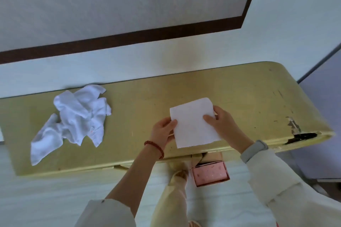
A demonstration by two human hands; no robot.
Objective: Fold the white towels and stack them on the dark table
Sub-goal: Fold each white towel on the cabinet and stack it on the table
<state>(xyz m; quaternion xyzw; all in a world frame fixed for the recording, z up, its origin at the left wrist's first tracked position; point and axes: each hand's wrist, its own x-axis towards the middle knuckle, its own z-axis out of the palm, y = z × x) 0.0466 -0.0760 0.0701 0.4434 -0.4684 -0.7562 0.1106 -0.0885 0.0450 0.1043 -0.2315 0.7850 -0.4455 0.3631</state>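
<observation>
A folded white towel (193,123) is held flat just over the olive-yellow table (239,97), right of its middle. My left hand (163,131) pinches the towel's left edge with the thumb on top. My right hand (224,122) grips its right edge, thumb on top and fingers underneath. A loose pile of crumpled white towels (73,120) lies on the left part of the table, apart from both hands.
The table's right front corner has chipped, dark damage (299,134). A pink box (210,173) sits on the floor under the front edge, beside my leg. A pale wall with a dark brown band (129,38) runs behind the table.
</observation>
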